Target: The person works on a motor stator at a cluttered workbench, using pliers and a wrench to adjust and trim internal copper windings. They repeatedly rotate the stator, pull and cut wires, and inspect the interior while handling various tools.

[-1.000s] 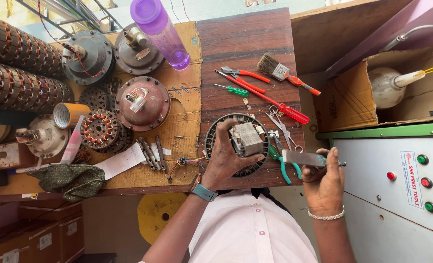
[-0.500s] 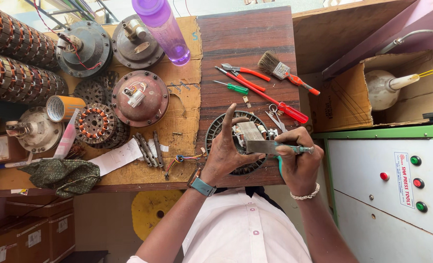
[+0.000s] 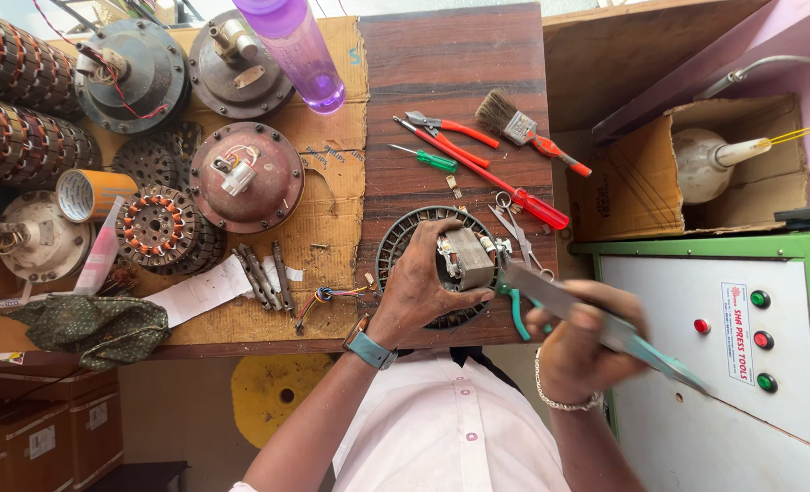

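Wooden workbench (image 3: 450,100), cluttered with tools: my left hand (image 3: 423,282) clamps the small motor (image 3: 464,258) on its round grille; right hand (image 3: 573,351) grips green-handled pliers (image 3: 596,323). I judge the motor dense, rigid; hold its laminated block, not the windings

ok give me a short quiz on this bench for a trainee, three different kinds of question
1. True or false: the left hand rests on the small motor block on the round black grille.
2. Which tool has the right hand picked up? A) paintbrush B) green screwdriver C) teal-handled pliers
3. Fill in: the purple bottle lies at the bench's far edge, partly on the ______ sheet.

Key: 1 true; 2 C; 3 cardboard
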